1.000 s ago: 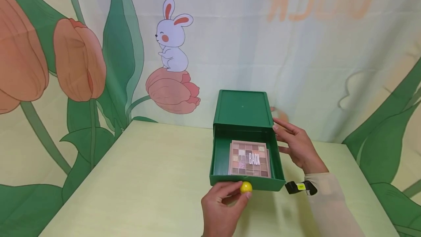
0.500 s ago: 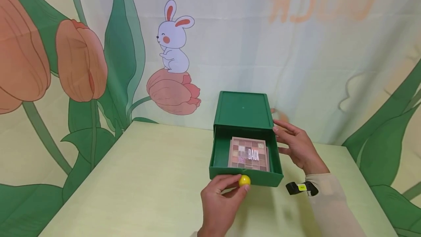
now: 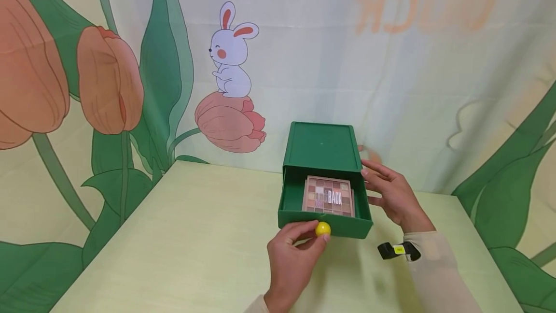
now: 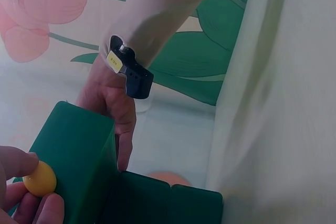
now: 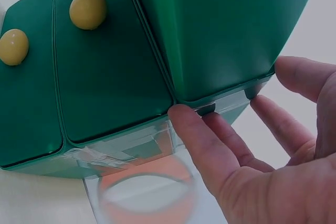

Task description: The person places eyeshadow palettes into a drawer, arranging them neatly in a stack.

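Note:
A small green drawer cabinet (image 3: 322, 146) stands at the back of the table, with its top drawer (image 3: 349, 226) partly pulled out. My left hand (image 3: 292, 257) pinches the round yellow knob (image 3: 323, 228) on that drawer's front between thumb and fingers. Inside the drawer lies a pinkish eyeshadow palette (image 3: 327, 196) printed "BACK", over another flat piece. Along the cabinet's right side, my right hand (image 3: 393, 197) rests its spread, fairly straight fingers; the right wrist view shows the fingertips (image 5: 184, 116) at the cabinet's edge.
Below the top drawer, the right wrist view shows two closed drawers with yellow knobs (image 5: 87, 10). Clear tape (image 5: 126, 148) runs along the cabinet's side. A printed curtain (image 3: 304, 62) hangs right behind, over a pale yellow-green tabletop (image 3: 208, 235).
The drawer has slid partway back into the cabinet, carrying the palette with it. My left hand has moved forward with the knob, while the right hand has stayed at the cabinet's side.

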Motion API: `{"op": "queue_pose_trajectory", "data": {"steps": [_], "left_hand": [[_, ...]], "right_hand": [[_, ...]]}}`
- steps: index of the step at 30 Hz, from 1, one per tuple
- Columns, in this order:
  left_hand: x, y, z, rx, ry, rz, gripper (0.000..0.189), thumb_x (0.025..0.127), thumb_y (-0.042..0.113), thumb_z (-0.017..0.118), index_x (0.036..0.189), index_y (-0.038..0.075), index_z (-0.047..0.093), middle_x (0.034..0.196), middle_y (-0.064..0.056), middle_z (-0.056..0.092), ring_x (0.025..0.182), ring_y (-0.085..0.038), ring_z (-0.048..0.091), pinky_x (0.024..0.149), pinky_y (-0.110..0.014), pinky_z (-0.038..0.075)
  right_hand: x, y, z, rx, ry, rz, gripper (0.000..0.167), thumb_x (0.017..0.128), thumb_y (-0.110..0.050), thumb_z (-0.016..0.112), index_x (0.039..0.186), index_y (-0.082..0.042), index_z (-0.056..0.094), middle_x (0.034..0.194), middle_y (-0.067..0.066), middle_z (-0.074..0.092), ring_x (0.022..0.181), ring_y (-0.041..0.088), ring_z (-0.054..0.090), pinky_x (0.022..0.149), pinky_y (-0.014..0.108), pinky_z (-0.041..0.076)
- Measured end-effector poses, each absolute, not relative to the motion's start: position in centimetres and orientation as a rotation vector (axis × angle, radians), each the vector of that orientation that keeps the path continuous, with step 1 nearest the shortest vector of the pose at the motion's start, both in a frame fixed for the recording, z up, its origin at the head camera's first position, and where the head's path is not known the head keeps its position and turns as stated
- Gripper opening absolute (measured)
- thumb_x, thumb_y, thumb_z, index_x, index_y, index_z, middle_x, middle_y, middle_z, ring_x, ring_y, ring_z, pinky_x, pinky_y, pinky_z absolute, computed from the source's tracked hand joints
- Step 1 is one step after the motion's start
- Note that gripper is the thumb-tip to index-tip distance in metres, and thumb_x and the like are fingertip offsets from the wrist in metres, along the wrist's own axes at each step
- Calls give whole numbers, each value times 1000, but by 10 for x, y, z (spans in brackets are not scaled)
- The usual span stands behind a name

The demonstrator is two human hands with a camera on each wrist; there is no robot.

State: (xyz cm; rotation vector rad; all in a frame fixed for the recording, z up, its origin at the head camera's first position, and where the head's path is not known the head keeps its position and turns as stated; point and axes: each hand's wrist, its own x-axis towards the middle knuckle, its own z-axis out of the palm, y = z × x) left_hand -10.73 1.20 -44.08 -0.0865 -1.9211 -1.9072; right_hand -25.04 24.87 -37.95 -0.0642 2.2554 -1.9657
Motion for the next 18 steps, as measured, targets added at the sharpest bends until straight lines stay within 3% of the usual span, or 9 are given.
{"op": "queue_pose_trajectory", "data": {"steps": [7, 18], "left_hand": [[-118, 14, -440, -81, -1899, -1922, 28, 85, 24, 91, 110, 17, 83, 105, 2, 75, 93, -10, 78, 78, -26, 65], [-137, 15, -439, -21, -1909, -1907, 29, 85, 30, 91, 110, 18, 84, 106, 1, 79, 91, -13, 78, 79, -25, 64]], "right_hand": [[-251, 249, -382, -75, 2259, -1984, 69, 101, -51, 67, 161, -23, 47, 135, -2, 64, 115, 19, 69, 98, 49, 62], [-251, 249, -383, -77, 2256, -1984, 68, 102, -51, 66, 161, -23, 47, 136, -4, 64, 117, 19, 69, 105, 59, 56]]}}
